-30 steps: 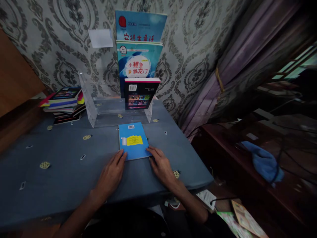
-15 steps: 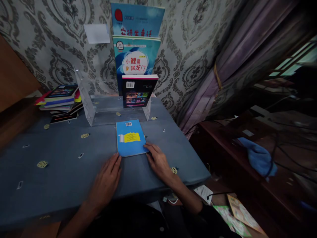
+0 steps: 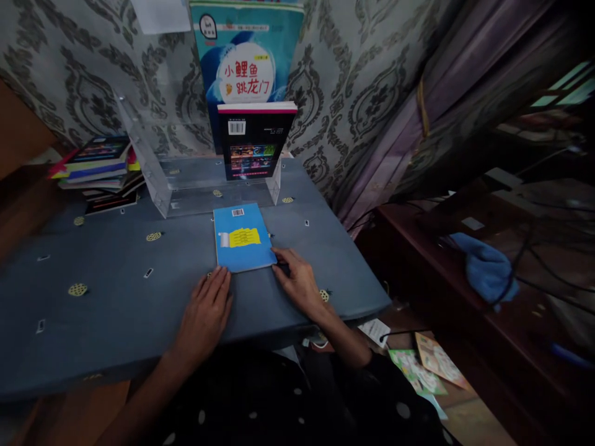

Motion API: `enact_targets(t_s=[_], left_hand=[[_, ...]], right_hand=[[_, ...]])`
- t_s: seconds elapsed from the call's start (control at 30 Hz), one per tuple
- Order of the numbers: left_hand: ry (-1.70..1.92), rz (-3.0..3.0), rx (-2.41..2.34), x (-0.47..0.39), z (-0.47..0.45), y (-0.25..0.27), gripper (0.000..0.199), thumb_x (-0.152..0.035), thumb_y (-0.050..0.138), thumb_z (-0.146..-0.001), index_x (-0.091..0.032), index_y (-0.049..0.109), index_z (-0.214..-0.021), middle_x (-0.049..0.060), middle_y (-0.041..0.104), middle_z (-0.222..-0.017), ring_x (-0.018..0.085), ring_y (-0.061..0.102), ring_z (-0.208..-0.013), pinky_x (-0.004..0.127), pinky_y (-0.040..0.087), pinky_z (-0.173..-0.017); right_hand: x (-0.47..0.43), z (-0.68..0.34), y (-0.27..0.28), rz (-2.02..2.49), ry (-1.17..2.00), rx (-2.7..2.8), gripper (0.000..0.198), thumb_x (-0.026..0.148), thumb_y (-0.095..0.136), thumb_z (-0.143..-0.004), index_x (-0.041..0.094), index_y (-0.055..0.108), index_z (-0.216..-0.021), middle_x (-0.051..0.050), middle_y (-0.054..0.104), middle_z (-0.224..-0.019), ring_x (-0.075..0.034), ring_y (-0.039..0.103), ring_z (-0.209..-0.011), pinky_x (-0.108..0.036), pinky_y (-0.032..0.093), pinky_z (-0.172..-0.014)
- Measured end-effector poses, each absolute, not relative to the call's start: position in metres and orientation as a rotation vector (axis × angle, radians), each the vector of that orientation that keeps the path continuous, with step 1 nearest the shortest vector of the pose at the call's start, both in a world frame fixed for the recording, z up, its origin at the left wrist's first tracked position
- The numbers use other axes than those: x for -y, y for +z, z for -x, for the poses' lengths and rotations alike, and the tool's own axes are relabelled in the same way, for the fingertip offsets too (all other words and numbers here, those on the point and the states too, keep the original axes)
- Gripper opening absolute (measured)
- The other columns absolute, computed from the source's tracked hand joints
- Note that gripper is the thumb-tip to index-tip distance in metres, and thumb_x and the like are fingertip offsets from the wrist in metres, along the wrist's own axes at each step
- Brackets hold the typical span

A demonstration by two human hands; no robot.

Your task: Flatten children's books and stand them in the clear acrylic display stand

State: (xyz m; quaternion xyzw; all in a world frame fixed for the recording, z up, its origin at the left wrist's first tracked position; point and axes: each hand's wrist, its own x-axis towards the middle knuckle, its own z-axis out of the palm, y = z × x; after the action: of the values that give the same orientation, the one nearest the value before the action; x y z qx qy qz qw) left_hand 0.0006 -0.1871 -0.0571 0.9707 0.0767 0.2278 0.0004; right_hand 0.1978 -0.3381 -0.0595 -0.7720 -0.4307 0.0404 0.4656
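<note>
A blue book [image 3: 242, 253] with a yellow patch and a barcode lies flat on the table in front of me. My left hand [image 3: 207, 313] rests on the cloth by the book's near left corner, fingers stretched out, palm down. At the near right corner, my right hand [image 3: 297, 279] touches the book's edge with its fingertips, thumb and fingers apart; neither hand grips it. Behind the book stands a clear plastic rack [image 3: 158, 186]. It holds a black book [image 3: 253, 139] upright on its right side, with a teal picture book [image 3: 248, 62] behind it.
A pile of books [image 3: 100, 167] sits at the table's back left. Patterned blue-grey cloth [image 3: 116, 310] covers the table. To the right are a purple curtain [image 3: 385, 148], a dark red surface with a blue cloth [image 3: 488, 269] and cables, and booklets [image 3: 416, 371] lower down.
The camera view has tilted downward, so everything sits higher in the picture. My right fingertips have slid from the book's top to its right edge. The book stays flat in place.
</note>
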Motion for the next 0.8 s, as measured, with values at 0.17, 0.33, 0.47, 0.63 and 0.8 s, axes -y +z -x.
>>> enact_targets(t_s=[0.17,0.33,0.47,0.63,0.8], left_hand=[[0.601,-3.067,-0.168,0.202,-0.023,-0.053,0.044,-0.023,0.037,-0.102,-0.008,0.052,-0.14,0.017,0.056,-0.144,0.028,0.051,-0.136,0.048,0.042,-0.114],[0.519,-3.065,-0.064,0.218,-0.052,-0.051,0.044,-0.023,0.037,-0.102,-0.009,0.051,-0.141,0.017,0.054,-0.147,0.026,0.048,-0.139,0.047,0.039,-0.116],[0.495,-3.069,0.013,0.229,-0.07,-0.05,0.044,-0.022,0.035,-0.102,-0.006,0.052,-0.14,0.018,0.053,-0.147,0.026,0.046,-0.14,0.045,0.039,-0.116],[0.455,-3.073,0.038,0.233,-0.078,-0.051,0.044,-0.022,0.035,-0.103,-0.004,0.049,-0.141,0.018,0.051,-0.148,0.026,0.045,-0.141,0.044,0.038,-0.117],[0.428,-3.033,0.068,0.229,-0.075,-0.05,0.046,-0.022,0.037,-0.102,-0.006,0.044,-0.144,0.019,0.046,-0.152,0.026,0.041,-0.144,0.046,0.035,-0.119]], right_hand=[[0.338,-0.198,-0.06,1.85,0.084,1.061,0.042,0.014,0.051,-0.088,0.023,0.06,-0.128,-0.008,0.069,-0.112,-0.022,0.067,-0.103,-0.04,0.056,-0.093],[0.34,-0.196,-0.055,1.814,0.057,1.072,0.045,0.01,0.043,-0.09,0.023,0.06,-0.129,-0.007,0.071,-0.117,-0.021,0.068,-0.106,-0.04,0.055,-0.096],[0.341,-0.196,-0.054,1.818,0.084,1.069,0.051,0.007,0.042,-0.085,0.023,0.058,-0.131,-0.006,0.072,-0.117,-0.021,0.068,-0.106,-0.038,0.055,-0.097],[0.342,-0.197,-0.055,1.813,0.094,1.081,0.051,0.006,0.042,-0.085,0.021,0.058,-0.13,-0.008,0.071,-0.117,-0.021,0.068,-0.105,-0.039,0.056,-0.097],[0.341,-0.197,-0.059,1.869,0.002,1.138,0.048,0.007,0.042,-0.086,0.021,0.06,-0.128,-0.009,0.07,-0.116,-0.022,0.067,-0.107,-0.041,0.056,-0.097]])
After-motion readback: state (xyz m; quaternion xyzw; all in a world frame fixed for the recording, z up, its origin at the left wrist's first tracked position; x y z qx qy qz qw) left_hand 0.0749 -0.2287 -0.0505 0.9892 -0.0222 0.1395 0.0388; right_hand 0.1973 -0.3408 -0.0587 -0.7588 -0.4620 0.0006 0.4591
